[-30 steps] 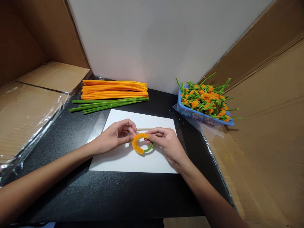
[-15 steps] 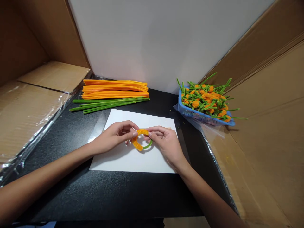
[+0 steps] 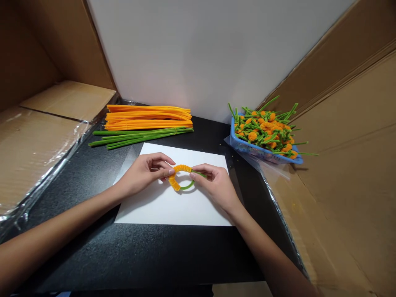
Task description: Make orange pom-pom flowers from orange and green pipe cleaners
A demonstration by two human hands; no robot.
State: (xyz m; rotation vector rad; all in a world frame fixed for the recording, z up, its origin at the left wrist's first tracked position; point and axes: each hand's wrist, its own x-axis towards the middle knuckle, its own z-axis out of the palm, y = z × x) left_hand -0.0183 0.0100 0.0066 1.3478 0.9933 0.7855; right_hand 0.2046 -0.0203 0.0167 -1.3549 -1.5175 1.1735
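Note:
A ring of green pipe cleaner (image 3: pixel 187 187), partly covered by a tight orange coil (image 3: pixel 175 181), is held above a white sheet (image 3: pixel 148 210). My left hand (image 3: pixel 148 171) pinches the upper left of the orange coil between thumb and index finger. On the other side, my right hand (image 3: pixel 215 183) pinches the green part just past the coil's right end, and its thumb and fingers hide where the green strands meet. The coil runs round the top and left of the loop; bare green shows at the bottom right.
Behind the sheet lie a bundle of orange pipe cleaners (image 3: pixel 148 117) and several green ones (image 3: pixel 139 137). A blue basket (image 3: pixel 262 152) of orange and green pieces stands at the back right over a clear plastic bag (image 3: pixel 276 170). Cardboard (image 3: pixel 349 173) borders both sides.
The ring looks wider and more open, and its orange coil is more spread out. My left hand has shifted slightly left with it. The view has shifted a little.

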